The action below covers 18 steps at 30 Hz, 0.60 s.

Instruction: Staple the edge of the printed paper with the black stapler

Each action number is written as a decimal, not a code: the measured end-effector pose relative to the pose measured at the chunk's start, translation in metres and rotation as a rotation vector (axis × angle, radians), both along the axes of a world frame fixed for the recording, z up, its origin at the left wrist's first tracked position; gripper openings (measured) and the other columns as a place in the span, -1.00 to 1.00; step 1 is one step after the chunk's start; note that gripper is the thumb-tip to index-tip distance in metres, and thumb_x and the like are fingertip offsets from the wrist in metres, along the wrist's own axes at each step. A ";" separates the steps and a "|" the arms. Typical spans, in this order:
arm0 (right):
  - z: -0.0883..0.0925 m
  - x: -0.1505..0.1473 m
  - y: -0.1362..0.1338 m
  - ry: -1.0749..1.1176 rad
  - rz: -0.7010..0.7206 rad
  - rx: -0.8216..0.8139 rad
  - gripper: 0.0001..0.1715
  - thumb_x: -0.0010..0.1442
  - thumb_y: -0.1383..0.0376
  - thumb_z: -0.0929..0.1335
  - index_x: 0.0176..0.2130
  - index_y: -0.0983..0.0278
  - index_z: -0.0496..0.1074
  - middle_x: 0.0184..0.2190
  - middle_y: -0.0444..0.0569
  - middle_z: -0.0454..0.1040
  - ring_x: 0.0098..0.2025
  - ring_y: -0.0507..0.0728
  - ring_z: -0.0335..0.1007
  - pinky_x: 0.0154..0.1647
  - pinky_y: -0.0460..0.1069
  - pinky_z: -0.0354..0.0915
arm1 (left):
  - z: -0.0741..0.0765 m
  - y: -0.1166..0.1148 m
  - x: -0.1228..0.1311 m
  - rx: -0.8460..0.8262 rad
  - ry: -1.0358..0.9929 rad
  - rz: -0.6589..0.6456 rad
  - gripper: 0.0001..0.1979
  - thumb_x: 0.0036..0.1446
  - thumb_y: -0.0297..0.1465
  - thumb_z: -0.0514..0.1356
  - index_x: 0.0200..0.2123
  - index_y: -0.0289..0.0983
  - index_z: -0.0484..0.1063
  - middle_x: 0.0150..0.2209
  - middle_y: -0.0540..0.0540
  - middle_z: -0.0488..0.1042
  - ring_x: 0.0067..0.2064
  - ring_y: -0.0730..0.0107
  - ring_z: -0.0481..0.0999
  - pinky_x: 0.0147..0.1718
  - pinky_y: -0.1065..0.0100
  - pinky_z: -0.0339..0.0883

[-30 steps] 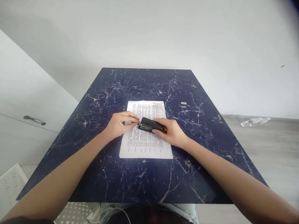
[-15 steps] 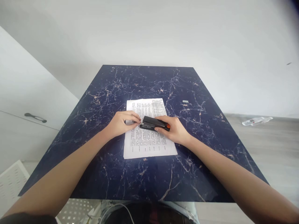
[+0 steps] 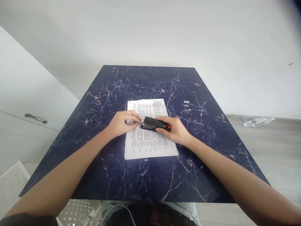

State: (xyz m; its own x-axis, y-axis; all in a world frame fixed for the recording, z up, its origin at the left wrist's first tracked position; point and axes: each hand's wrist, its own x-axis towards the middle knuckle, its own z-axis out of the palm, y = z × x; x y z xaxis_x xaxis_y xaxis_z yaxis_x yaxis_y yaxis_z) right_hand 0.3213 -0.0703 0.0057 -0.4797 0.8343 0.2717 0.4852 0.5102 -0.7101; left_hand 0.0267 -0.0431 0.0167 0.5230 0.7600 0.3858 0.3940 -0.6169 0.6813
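A black stapler with an orange patch near its rear lies across the printed sheets, its front end pointing left. Wrapped round the rear half of it is my right hand, thumb on the near side and fingers on the far side. My left hand is closed in a pinch at the stapler's front end. Its fingertips touch or nearly touch a small metallic part there, too small to make out. Under both hands sits the stack of printed paper, partly covered by them and the stapler.
The dark blue marbled table carries a small pale block right of the paper. A white wall rises behind. On the floor at the right lies a clear plastic package. A white cabinet with a dark handle stands at the left.
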 end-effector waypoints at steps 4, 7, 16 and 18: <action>0.000 0.000 0.000 -0.002 0.002 -0.006 -0.66 0.30 0.22 0.45 0.06 0.21 0.56 -0.10 -0.03 0.66 -0.19 0.15 0.58 -0.16 0.05 0.40 | -0.001 0.001 0.000 0.004 0.014 -0.015 -0.90 0.21 -0.44 0.36 -0.26 -0.13 0.70 -0.15 -0.04 0.70 -0.16 0.35 0.68 -0.06 0.24 0.57; 0.000 0.000 0.000 0.000 0.008 -0.006 -0.65 0.31 0.22 0.44 0.08 0.21 0.56 -0.10 -0.03 0.66 -0.18 0.15 0.57 -0.16 0.05 0.39 | -0.002 0.001 -0.001 0.017 0.020 -0.024 -0.90 0.22 -0.43 0.36 -0.25 -0.13 0.70 -0.14 -0.05 0.69 -0.15 0.35 0.67 -0.07 0.23 0.57; 0.001 0.000 0.000 -0.001 0.009 -0.002 -0.66 0.30 0.22 0.44 0.06 0.22 0.56 -0.13 -0.04 0.66 -0.21 0.13 0.55 -0.16 0.04 0.39 | 0.000 0.002 -0.001 0.024 0.048 -0.042 -0.88 0.20 -0.46 0.33 -0.28 -0.14 0.68 -0.14 -0.05 0.69 -0.15 0.34 0.67 -0.08 0.24 0.58; 0.001 0.000 0.000 0.000 0.009 -0.003 -0.65 0.31 0.22 0.44 0.07 0.23 0.56 -0.12 -0.03 0.66 -0.20 0.13 0.56 -0.16 0.04 0.39 | 0.001 0.003 -0.003 0.020 0.053 -0.049 -0.88 0.20 -0.46 0.33 -0.27 -0.15 0.68 -0.14 -0.06 0.69 -0.15 0.35 0.67 -0.07 0.24 0.58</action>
